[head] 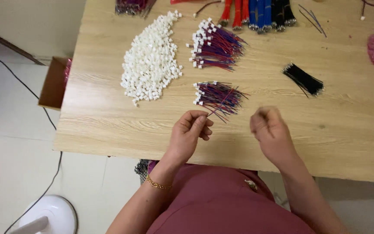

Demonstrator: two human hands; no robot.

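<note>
Pale tiled floor runs under a light wood-grain counter (109,130), viewed from above. Nearest the camera is the person's maroon garment (221,203), and a gold bracelet (157,185) sits on the left wrist.

The left hand (190,130) rests over the counter's near edge, its fingers (202,123) pinched closed on one thin red wire (219,104), which slants up and away toward the small bundle of wires. The right hand (270,130) is just beside it, blurred, with fingers curled inward; whether it holds anything cannot be told.

Just beyond the left hand lies a small bundle of red and blue wires (218,95) with white end plugs on its left side; the held wire crosses it. Farther back lies a larger bundle of the same kind (215,45). To its left is a heap of small white plastic connectors (151,58). A bundle of short black wires (303,79) lies well apart on the right.

At the far edge are red, blue and black cable bundles (258,15). A brown cardboard box (53,82) sits on the floor at the left.
</note>
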